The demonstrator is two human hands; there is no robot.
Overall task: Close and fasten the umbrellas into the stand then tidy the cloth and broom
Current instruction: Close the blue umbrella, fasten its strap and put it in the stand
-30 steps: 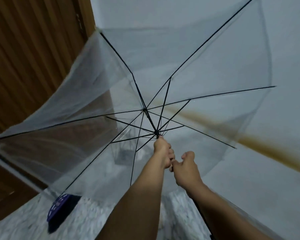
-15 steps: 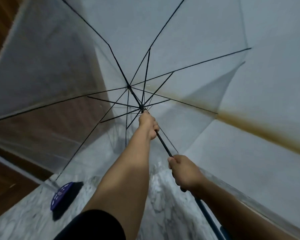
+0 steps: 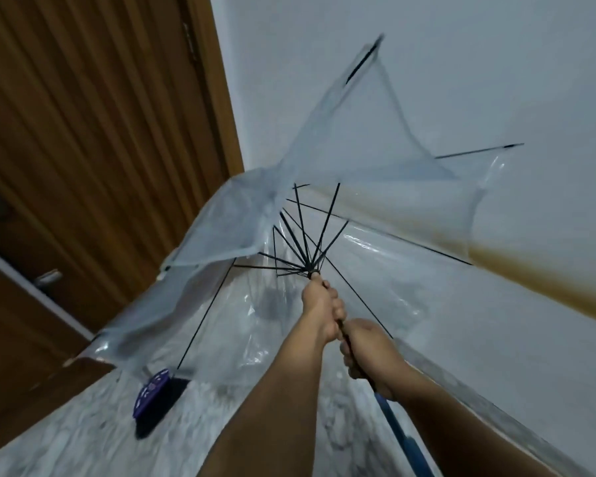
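Note:
A clear plastic umbrella (image 3: 375, 208) with black ribs is half folded in front of me, its canopy slack and crumpled. My left hand (image 3: 322, 309) grips the black shaft just below the runner where the ribs meet. Right behind it, my right hand (image 3: 369, 352) grips the shaft lower down, above the blue handle (image 3: 398, 432). The umbrella tip points away toward the wall. A purple-headed broom (image 3: 154, 394) with dark bristles lies on the marble floor at lower left. No stand or cloth shows.
A brown wooden door (image 3: 83, 132) with its frame fills the left. A pale wall (image 3: 461, 80) with a brown stained band (image 3: 530, 280) runs along the right. Grey-white marble floor (image 3: 83, 442) lies below.
My left hand has drawn the runner back down the shaft toward my right hand. The canopy has collapsed from fully spread to half folded, ribs bunching inward.

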